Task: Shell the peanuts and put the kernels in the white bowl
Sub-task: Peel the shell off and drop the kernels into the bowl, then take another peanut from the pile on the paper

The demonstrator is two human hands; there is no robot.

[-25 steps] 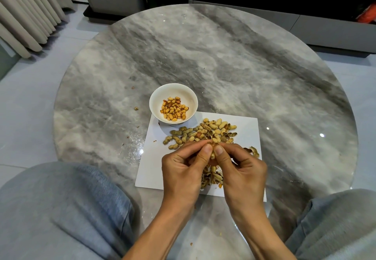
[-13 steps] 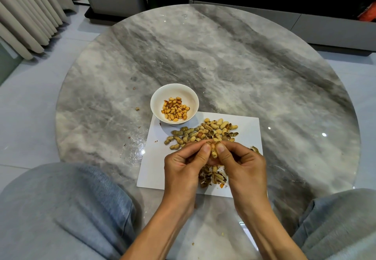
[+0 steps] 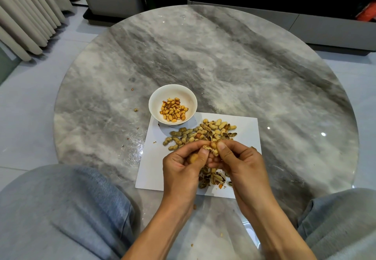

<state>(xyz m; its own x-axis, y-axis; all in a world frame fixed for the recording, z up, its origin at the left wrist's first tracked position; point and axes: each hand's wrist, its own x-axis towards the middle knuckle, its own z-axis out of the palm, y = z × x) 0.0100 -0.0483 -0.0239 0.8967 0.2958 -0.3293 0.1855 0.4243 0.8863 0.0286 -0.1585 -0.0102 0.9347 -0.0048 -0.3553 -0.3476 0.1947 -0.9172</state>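
both hands pinch one split peanut [image 3: 211,149] above the paper [image 3: 151,164]: left hand [image 3: 183,165] and right hand [image 3: 239,159] grip opposite halves. bowl [image 3: 155,97] lies ahead-left, nearer the left hand.

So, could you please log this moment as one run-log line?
step: shelling | left hand and right hand: pinching cracked tan peanut pod | round white bowl: holds kernels | white paper sheet: unshelled pile, shells
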